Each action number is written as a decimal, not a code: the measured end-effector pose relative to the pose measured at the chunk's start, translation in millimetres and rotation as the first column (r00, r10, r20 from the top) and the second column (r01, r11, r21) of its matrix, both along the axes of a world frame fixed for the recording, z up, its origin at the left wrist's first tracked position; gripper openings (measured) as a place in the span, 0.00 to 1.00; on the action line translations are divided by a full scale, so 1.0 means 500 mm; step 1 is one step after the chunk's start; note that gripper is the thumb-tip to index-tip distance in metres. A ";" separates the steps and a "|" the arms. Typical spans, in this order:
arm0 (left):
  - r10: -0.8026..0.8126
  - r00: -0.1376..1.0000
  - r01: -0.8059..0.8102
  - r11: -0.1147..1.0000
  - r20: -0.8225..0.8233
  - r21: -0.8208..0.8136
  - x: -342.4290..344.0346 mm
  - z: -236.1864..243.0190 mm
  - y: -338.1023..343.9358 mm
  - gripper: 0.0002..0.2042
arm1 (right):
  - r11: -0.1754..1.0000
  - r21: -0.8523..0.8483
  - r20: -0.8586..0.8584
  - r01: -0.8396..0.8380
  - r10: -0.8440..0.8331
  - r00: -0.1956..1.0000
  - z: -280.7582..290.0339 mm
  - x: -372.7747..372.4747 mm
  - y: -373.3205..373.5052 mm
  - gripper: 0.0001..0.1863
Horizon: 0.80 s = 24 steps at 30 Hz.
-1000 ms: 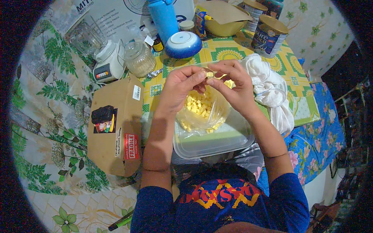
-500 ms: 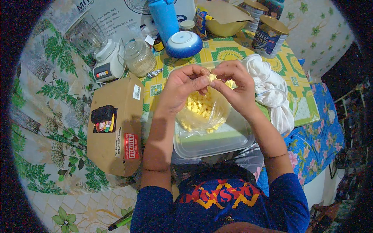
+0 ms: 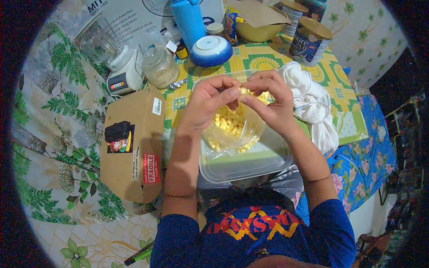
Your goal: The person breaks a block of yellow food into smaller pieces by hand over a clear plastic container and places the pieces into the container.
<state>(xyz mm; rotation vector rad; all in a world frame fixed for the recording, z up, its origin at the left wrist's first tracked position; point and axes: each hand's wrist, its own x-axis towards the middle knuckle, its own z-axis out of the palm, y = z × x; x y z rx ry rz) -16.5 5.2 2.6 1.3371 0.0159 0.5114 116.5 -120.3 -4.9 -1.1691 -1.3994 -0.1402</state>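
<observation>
Our left hand [image 3: 202,102] and right hand [image 3: 275,100] pinch one small pale-yellow cube [image 3: 243,90] above one clear plastic bag [image 3: 253,128] of many yellow cubes [image 3: 229,121]. One clear rectangular plastic tub [image 3: 246,171] sits beneath.

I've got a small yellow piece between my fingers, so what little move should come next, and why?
I'd probably lower the yellow piece toward the clear plastic bag: the left hand and right hand hold it between them, and similar yellow cubes lie inside.
</observation>
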 end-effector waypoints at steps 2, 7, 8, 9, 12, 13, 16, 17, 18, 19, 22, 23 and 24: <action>-0.005 1.000 0.005 1.000 -0.008 0.001 -0.001 0.000 0.001 0.08 | 1.000 0.007 0.000 0.010 -0.010 1.000 -0.001 0.000 0.000 0.12; -0.003 1.000 0.003 1.000 -0.010 -0.008 0.001 -0.007 0.002 0.08 | 1.000 0.009 0.034 0.027 -0.027 0.999 -0.002 -0.002 -0.002 0.09; -0.006 1.000 0.006 1.000 -0.009 -0.010 0.001 -0.006 0.002 0.08 | 1.000 0.009 0.034 0.026 -0.026 0.999 -0.002 -0.003 -0.001 0.09; -0.010 1.000 0.010 1.000 -0.009 -0.011 0.000 -0.005 0.002 0.08 | 1.000 0.012 0.033 0.021 -0.021 0.999 -0.002 -0.003 -0.001 0.09; -0.025 1.000 0.025 0.999 -0.008 -0.039 -0.002 -0.001 -0.002 0.08 | 1.000 0.017 0.035 0.014 -0.015 0.999 -0.002 -0.005 -0.002 0.09; -0.024 1.000 0.024 0.999 -0.008 -0.039 -0.003 -0.002 0.002 0.08 | 1.000 0.020 0.039 0.011 -0.011 0.999 -0.002 -0.005 -0.002 0.09; -0.117 0.993 0.116 0.992 -0.016 -0.044 -0.004 -0.006 0.008 0.09 | 1.000 0.019 0.027 0.016 -0.017 0.999 -0.001 -0.005 -0.003 0.09; -0.101 0.995 0.101 0.992 -0.007 -0.082 0.001 -0.005 0.002 0.09 | 1.000 0.017 0.028 0.019 -0.019 0.999 -0.003 -0.003 -0.003 0.09; -0.086 0.996 0.085 0.989 0.001 -0.119 0.004 -0.004 -0.001 0.09 | 1.000 0.020 0.021 0.024 -0.024 0.999 -0.004 0.000 -0.002 0.10; -0.085 0.996 0.085 0.990 0.000 -0.117 0.002 -0.001 -0.003 0.09 | 0.999 0.025 0.014 0.026 -0.026 1.000 -0.004 0.001 -0.002 0.11; -0.062 0.998 0.059 0.988 -0.011 -0.146 0.000 0.006 -0.007 0.09 | 0.999 0.021 0.023 0.034 -0.035 0.999 -0.004 0.002 -0.001 0.11; -0.031 0.999 0.028 0.996 -0.028 -0.087 0.002 0.006 -0.008 0.10 | 0.999 0.020 0.023 0.035 -0.035 0.999 -0.002 0.000 -0.001 0.11; 0.001 0.999 -0.002 1.000 -0.044 -0.026 0.003 0.006 -0.009 0.10 | 0.999 -0.012 0.034 0.037 -0.037 0.999 0.002 -0.005 -0.001 0.11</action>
